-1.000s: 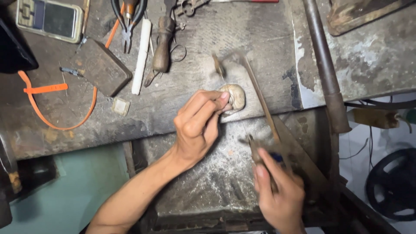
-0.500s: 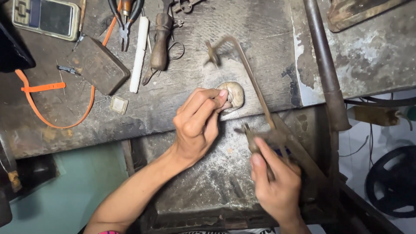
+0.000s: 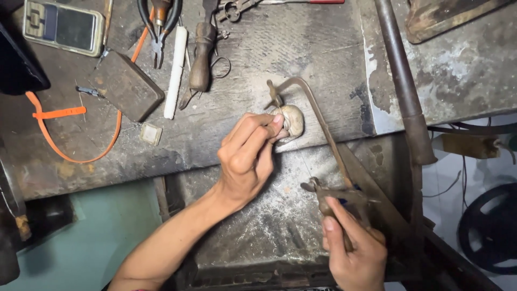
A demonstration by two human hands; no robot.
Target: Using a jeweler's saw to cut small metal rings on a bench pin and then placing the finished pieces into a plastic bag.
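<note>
The left hand (image 3: 249, 156) reaches up from the lower left, forearm slanting across the frame, its fingers curled and closed with the thumb and fingertips (image 3: 277, 123) pinching a small pale rounded workpiece (image 3: 292, 119) against the front edge of the workbench (image 3: 258, 64). The right hand (image 3: 353, 248) sits low at the bottom edge, wrist cut off by the frame, fist wrapped around the handle of a jeweller's saw (image 3: 318, 134); the handle itself is mostly hidden inside the grip. The saw's curved frame rises from that hand up and to the left, arching over the workpiece and ending just above it, beside the left fingertips. The blade is too thin to make out, so whether it touches the workpiece cannot be told. What the workpiece is made of is also unclear; part of it lies under the left fingers.

Farther out on the bench, well apart from both hands, lie a wooden-handled tool (image 3: 202, 56), a white stick (image 3: 175, 73), pliers (image 3: 159, 24), a dark flat block (image 3: 126, 86), a small pale square piece (image 3: 151, 133), an orange strap (image 3: 64, 124) and a small digital scale (image 3: 63, 27). A rusty pipe (image 3: 404, 86) runs down the right side of the bench.
</note>
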